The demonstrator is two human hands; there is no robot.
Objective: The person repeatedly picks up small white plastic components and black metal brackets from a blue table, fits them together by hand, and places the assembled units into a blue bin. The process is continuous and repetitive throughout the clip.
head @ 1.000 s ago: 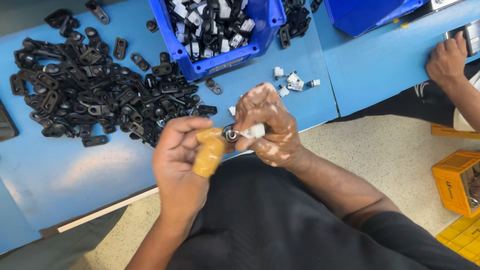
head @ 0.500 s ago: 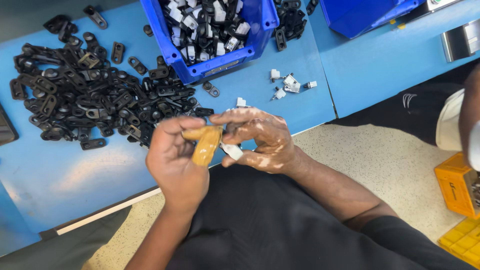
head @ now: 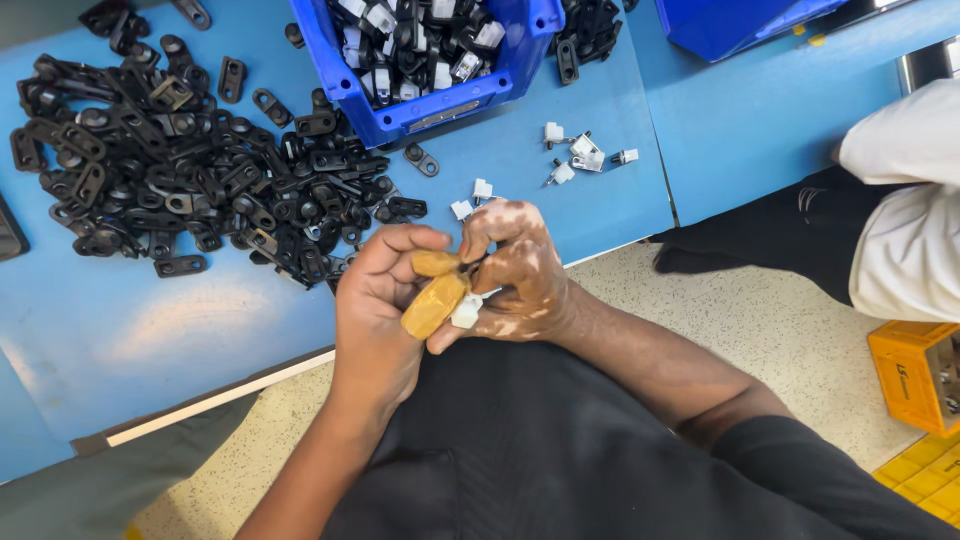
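My left hand [head: 375, 300] and my right hand [head: 520, 275] meet just off the front edge of the blue table [head: 180, 330]. Two left fingers wear tan finger cots [head: 433, 300]. Between the fingertips of both hands sits a small black part with a white plastic clip [head: 466, 312] showing below it. A big heap of black metal brackets [head: 190, 170] lies on the table to the left of the hands. Several loose white clips [head: 580, 155] lie to the right, behind the hands.
A blue bin [head: 430, 55] of assembled black-and-white pieces stands at the back. A second blue bin [head: 740, 20] is at the far right. Another person in a white sleeve [head: 905, 215] and dark trousers sits at the right. An orange crate [head: 915, 375] stands on the speckled floor.
My hands have stayed together, turning the small part between the fingers; the white clip now points down. The other person's arm has pulled back from the table toward the right.
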